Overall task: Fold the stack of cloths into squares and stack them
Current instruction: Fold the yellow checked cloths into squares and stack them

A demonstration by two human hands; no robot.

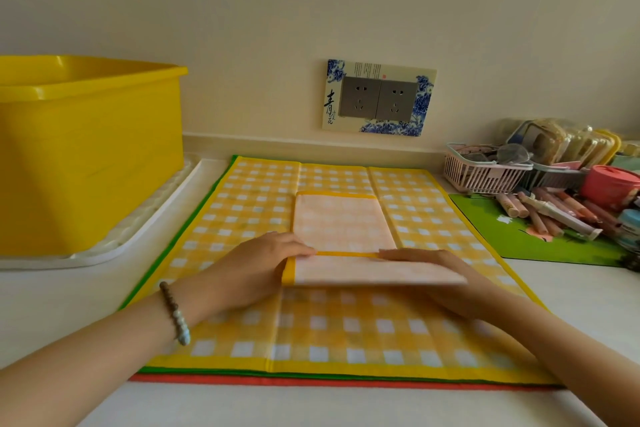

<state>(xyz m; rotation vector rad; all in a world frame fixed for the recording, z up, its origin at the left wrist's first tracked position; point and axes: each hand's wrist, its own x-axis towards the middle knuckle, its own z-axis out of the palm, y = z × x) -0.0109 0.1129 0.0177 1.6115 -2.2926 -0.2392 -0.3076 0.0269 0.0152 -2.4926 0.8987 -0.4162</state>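
Note:
A stack of flat cloths (pixel 346 329) lies on the white counter, a yellow-and-white checked one on top, with green and red edges showing underneath at the front. On its middle rests a partly folded yellow-bordered cloth (pixel 341 222), pale side up. My left hand (pixel 256 270) and my right hand (pixel 436 274) hold its near flap from both sides, lifted and turned over toward the far end, fingertips meeting at the yellow hem. A bead bracelet is on my left wrist.
A big yellow plastic tub (pixel 86 149) stands on a white tray (pixel 138 236) at the left. Right of the cloths lie a green mat (pixel 519 239) with tubes and jars, a pink wire basket (pixel 481 173) and packaged items. A wall socket (pixel 379 97) is behind.

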